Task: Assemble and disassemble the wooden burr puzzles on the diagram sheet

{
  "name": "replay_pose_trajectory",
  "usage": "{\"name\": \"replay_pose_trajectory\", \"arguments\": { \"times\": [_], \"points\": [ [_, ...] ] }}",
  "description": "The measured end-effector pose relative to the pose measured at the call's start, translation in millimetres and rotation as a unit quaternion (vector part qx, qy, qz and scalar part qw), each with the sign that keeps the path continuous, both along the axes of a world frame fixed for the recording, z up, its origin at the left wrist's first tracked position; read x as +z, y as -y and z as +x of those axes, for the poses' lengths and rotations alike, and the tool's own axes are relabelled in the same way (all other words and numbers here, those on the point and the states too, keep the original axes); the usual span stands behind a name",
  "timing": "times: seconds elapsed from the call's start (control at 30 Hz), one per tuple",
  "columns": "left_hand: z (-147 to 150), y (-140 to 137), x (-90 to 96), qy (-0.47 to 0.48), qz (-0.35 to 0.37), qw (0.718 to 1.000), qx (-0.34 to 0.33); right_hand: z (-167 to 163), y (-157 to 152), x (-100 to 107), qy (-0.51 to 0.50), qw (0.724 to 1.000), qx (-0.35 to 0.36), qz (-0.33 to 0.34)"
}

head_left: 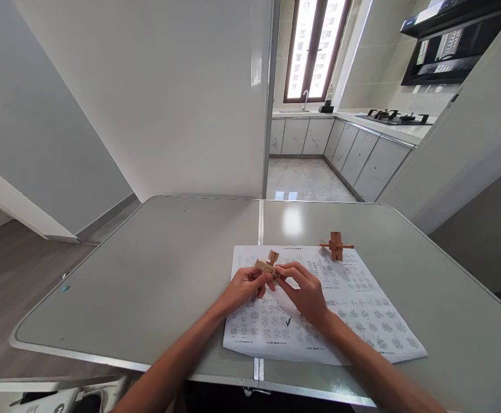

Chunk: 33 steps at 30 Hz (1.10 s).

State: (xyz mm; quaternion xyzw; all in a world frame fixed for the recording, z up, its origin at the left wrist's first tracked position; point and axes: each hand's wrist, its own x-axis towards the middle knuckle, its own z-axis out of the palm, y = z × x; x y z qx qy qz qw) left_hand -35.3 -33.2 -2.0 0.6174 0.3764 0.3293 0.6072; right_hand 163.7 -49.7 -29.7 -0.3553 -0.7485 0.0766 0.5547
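Observation:
A partly joined wooden burr puzzle (266,266) of light notched blocks is held just above the paper, one block sticking up from it. My left hand (247,287) pinches its left and lower side. From the right, the fingertips of my right hand (304,289) are closed on its other end. Fingers cover part of the blocks. Under both hands lies a large white sheet (336,338) printed with rows of small puzzle diagrams; a dark tick mark shows near its middle. A second, darker wooden puzzle (336,246), cross-shaped, rests at the sheet's top right.
The grey folding table (168,269) has a metal seam down its middle and a metal rim. A small green bit (65,288) lies near its left edge. A white wall (198,103) stands behind, with a kitchen counter (379,127) beyond the doorway.

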Motion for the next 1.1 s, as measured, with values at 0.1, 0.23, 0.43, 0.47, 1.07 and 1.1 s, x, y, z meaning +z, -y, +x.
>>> {"name": "replay_pose_trajectory", "arguments": {
  "times": [0.1,0.23,0.43,0.47,1.07,1.1],
  "points": [
    [-1.1,0.2,-1.5,-0.018,-0.002,1.000,0.013,-0.2,0.1,0.2,-0.003,1.000,-0.006,0.012],
    [0.5,0.7,-4.0,-0.022,-0.003,0.999,0.032,-0.6,-0.1,-1.1,-0.004,1.000,-0.020,-0.024],
    [5.3,-2.2,-1.7,-0.017,0.010,0.995,0.097,-0.8,-0.7,-0.4,-0.009,0.994,-0.002,-0.105],
    [5.2,-3.2,-0.4,-0.014,0.015,0.994,0.111,-0.5,-1.4,-0.4,-0.011,0.994,0.003,-0.112],
    [0.8,-11.4,-5.3,0.023,0.061,0.987,0.150,6.6,-13.8,-11.1,0.016,0.965,-0.033,-0.260],
    [0.5,-11.4,-5.7,0.026,0.061,0.987,0.146,7.0,-13.9,-8.1,-0.018,0.956,-0.019,-0.292]
  ]
}}
